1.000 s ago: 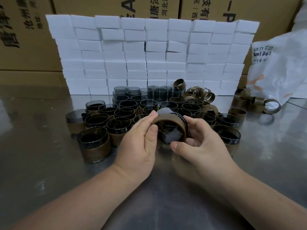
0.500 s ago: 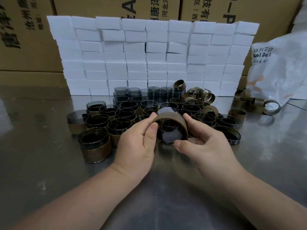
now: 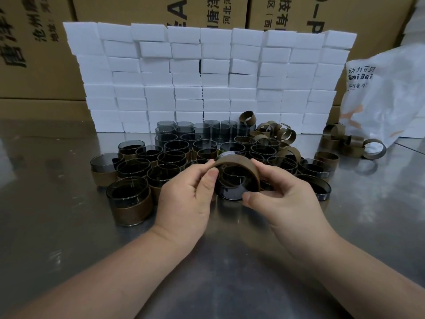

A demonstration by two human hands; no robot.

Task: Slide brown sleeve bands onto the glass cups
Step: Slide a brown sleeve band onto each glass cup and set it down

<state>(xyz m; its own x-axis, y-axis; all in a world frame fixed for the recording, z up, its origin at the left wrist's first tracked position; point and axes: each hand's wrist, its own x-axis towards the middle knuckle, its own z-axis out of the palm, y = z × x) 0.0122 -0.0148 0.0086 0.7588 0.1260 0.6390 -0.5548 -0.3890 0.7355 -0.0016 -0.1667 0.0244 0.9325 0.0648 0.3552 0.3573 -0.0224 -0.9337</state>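
We hold one glass cup [image 3: 230,193] tipped on its side just above the middle of the worktop [image 3: 69,226], on the near-edge side of the crowd of cups. The brown sleeve band [image 3: 241,162] sits around it. Our left hand [image 3: 184,196] pinches the band's left side. Our right hand [image 3: 287,199] grips the cup, thumb on the lower glass rim and fingers over the top. The hands are close together but not touching.

We judge the glass light, smooth and breakable, and likely to slip under bare fingers. The band looks thin and bendable, and probably grips by friction. We would push on the band's edge with the thumbs and brace the cup's wall, not its rim. Banded cups [image 3: 130,203] stand toward the left edge, and loose bands [image 3: 276,132] lie toward the far edge.
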